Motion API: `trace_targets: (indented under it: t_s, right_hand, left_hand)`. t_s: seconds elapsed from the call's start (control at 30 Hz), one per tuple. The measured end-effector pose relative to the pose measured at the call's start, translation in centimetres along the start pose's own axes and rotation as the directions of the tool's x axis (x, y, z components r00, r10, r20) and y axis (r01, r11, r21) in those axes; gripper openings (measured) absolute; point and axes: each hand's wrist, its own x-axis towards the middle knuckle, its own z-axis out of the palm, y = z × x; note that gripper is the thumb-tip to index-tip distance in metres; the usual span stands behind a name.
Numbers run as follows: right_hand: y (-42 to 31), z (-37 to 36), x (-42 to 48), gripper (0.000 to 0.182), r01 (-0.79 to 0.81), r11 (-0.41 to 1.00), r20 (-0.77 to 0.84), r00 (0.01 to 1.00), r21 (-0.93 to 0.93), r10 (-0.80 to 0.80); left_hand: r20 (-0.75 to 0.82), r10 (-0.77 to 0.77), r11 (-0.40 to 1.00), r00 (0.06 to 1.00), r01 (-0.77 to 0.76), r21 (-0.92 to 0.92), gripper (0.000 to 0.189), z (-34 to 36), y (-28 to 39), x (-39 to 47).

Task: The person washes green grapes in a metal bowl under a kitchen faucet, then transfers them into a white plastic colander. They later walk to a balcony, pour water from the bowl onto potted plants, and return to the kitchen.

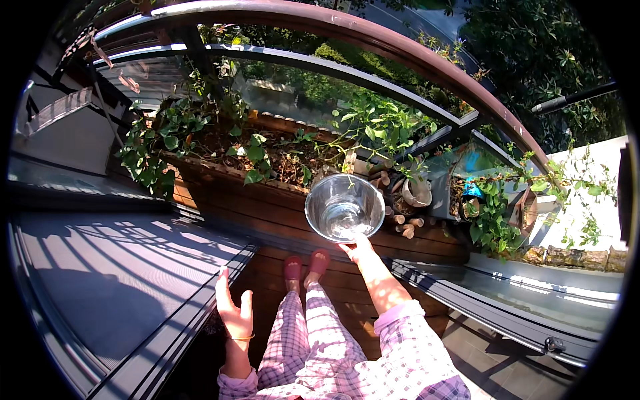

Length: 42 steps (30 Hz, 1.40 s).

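My right hand [358, 248] grips the near rim of a round, clear bowl or basin [320, 210], which is held out over the wooden deck. Light glints on the bowl's bottom; whether it holds water I cannot tell. Beyond its far rim lies a long wooden planter box [220, 170] with soil, dry stems and green leafy plants [256, 152]. My left hand [235, 312] is raised at the lower left beside the sliding door's frame, fingers apart, holding nothing. A thin band circles that wrist. A leafy green plant [380, 122] grows at the planter's right end.
A metal door frame [175, 320] with a mesh screen is at left, another door track [480, 310] at right. Beyond the planter runs a brown railing [350, 25] over glass panels. A white pot [416, 193], log edging [407, 230] and a climbing plant [492, 220] stand right of the bowl.
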Motion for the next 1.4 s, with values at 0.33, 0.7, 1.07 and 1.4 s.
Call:
trace_targets:
  t_s: [0.33,0.7,1.07,1.4]
  right_hand:
    - [0.3,-6.4,-4.2,0.036,0.048,0.99,0.223,0.972,0.135,-0.077]
    - [-5.6,-13.0,-16.6,0.034,0.262,0.85,0.096,0.936,0.456,-0.34]
    - [-14.5,-31.4,-13.8,0.016,0.733,0.541,0.035,0.606,-0.413,-0.794]
    - [-25.8,-44.0,-6.4,0.03,0.551,0.784,-0.38,0.817,0.287,-0.435]
  left_hand:
    - [0.067,-0.048,0.999,0.997,0.049,-0.014,0.059,-0.7,-0.1,0.6]
    - [0.326,0.057,0.973,0.944,0.021,-0.231,0.034,3.6,2.1,1.4]
    - [0.436,0.063,0.989,0.898,0.004,-0.15,0.029,10.3,7.9,0.3]
    - [0.586,0.073,0.997,0.807,-0.043,-0.065,0.027,23.6,13.0,-3.0]
